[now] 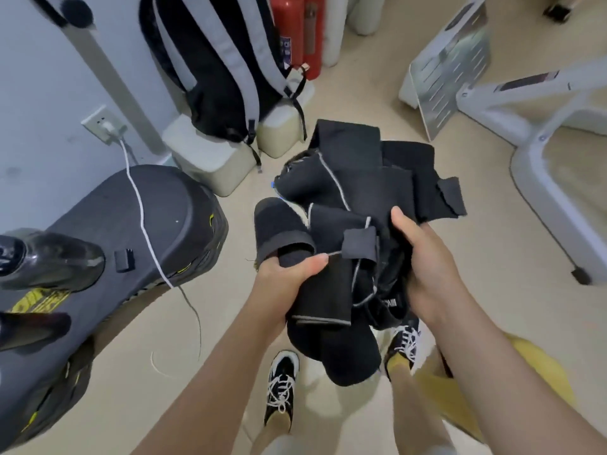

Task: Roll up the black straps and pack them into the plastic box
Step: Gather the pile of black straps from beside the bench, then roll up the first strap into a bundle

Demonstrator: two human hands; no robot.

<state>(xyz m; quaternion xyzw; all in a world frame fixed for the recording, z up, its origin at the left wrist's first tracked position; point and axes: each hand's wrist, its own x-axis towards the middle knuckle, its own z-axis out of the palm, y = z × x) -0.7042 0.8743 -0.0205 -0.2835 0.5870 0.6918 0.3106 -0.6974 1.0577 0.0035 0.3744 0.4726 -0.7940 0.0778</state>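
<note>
Tangled bundle of black fabric straps [354,205] with grey-stitched edges, unrolled, held above beige floor, just right of dark grey case [108,224]. Left hand [289,277] grips bundle's left fold; right hand [423,267] curled round right side.

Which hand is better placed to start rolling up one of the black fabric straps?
Probably the left hand: its thumb pinches a black fabric strap whose end curls into a loop. The right hand grips the tangled bundle of black straps, steadying it.
</note>
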